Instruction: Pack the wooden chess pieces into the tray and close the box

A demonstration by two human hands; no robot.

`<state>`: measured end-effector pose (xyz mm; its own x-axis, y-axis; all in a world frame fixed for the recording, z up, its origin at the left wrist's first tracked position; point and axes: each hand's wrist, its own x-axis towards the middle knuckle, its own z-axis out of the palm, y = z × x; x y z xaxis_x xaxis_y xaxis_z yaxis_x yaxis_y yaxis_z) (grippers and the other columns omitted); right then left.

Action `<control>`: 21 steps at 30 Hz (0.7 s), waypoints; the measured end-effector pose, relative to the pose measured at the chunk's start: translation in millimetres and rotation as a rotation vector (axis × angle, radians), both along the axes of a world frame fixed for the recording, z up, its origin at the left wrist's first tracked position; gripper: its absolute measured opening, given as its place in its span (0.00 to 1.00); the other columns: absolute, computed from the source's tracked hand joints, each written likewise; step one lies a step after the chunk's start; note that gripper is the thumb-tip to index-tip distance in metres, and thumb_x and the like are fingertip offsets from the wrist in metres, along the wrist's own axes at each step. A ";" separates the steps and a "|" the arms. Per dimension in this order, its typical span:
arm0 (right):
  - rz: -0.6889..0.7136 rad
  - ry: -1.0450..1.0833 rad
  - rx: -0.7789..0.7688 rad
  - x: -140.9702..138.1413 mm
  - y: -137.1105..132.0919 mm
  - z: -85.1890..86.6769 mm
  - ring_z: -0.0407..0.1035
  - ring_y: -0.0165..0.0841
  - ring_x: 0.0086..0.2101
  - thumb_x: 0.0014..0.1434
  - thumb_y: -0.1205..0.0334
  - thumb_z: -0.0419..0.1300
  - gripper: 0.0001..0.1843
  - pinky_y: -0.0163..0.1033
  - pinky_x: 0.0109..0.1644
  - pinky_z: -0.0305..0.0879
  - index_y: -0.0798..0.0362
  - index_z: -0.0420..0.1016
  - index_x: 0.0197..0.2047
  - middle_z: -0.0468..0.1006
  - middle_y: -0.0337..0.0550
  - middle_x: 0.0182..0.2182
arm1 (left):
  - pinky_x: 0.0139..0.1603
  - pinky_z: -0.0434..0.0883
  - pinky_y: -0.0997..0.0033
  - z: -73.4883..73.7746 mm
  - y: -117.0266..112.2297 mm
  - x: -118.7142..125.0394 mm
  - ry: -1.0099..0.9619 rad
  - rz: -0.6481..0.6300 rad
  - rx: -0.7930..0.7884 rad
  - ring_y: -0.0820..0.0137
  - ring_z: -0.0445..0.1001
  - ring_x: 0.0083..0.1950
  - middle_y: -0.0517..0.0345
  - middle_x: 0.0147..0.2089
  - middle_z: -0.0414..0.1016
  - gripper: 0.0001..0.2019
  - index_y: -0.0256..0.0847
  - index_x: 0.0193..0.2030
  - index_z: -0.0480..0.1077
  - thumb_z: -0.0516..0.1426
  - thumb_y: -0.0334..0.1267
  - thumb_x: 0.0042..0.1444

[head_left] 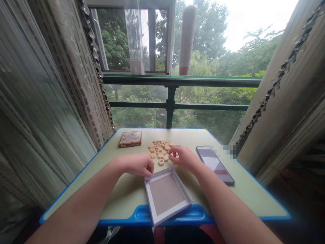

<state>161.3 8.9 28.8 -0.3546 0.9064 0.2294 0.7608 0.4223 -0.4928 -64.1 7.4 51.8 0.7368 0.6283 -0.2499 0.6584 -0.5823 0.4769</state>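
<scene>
Several round wooden Chinese chess pieces (160,155) lie in a loose cluster on the table, some showing dark or red characters. A single piece (161,162) sits at the near side of the cluster. My left hand (139,164) is closed at the far left corner of an open white box half (190,200), its fingertips against the rim. At the right side of the cluster, my right hand (184,156) has its fingers curled in around a piece, partly hidden by the fingers. The box half lies tilted over the table's near edge, with nothing in it.
A flat decorated box (130,139) lies at the back left of the table (119,205). To the right of my right hand is a phone (215,165). Blue edging with a moulded recess (142,212) runs along the front. Beyond stand a green railing (213,82) and curtains.
</scene>
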 end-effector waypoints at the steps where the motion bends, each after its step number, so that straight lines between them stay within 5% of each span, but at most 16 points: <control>1: 0.018 -0.034 0.058 -2.0 2.9 -4.8 0.66 0.29 0.30 0.51 0.63 0.58 0.06 0.35 0.35 0.61 0.51 0.77 0.32 0.74 0.42 0.32 | 0.25 0.58 0.77 -1.5 -2.1 0.1 -0.029 0.013 0.008 0.74 0.65 0.26 0.61 0.24 0.72 0.07 0.40 0.26 0.74 0.55 0.38 0.45; 7: 0.102 -0.090 0.089 -2.3 13.7 -15.9 0.67 0.32 0.33 0.50 0.56 0.63 0.08 0.37 0.40 0.62 0.49 0.79 0.33 0.71 0.43 0.34 | 0.26 0.57 0.77 -6.0 -0.3 -2.3 -0.215 0.140 0.106 0.75 0.64 0.26 0.60 0.25 0.71 0.15 0.37 0.30 0.74 0.54 0.47 0.50; 13: 0.121 -0.076 0.126 -3.0 19.1 -19.8 0.66 0.31 0.33 0.53 0.58 0.61 0.07 0.36 0.39 0.61 0.51 0.78 0.32 0.71 0.43 0.33 | 0.31 0.58 0.74 -22.8 22.6 -11.1 -0.212 0.291 0.543 0.74 0.64 0.27 0.57 0.25 0.71 0.14 0.37 0.25 0.72 0.49 0.40 0.54; 21: 0.200 -0.102 0.111 -5.0 16.3 -15.0 0.64 0.31 0.32 0.59 0.60 0.52 0.15 0.34 0.36 0.59 0.55 0.76 0.26 0.71 0.44 0.27 | 0.32 0.59 0.74 -31.3 23.9 -7.8 -0.218 0.312 0.567 0.74 0.65 0.28 0.57 0.25 0.72 0.12 0.38 0.26 0.72 0.51 0.39 0.53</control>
<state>156.3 25.2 13.8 -0.5507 0.7872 0.2777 0.6999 0.6167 -0.3602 -71.9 31.4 20.5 0.4965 0.8094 0.3136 0.7594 -0.5800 0.2948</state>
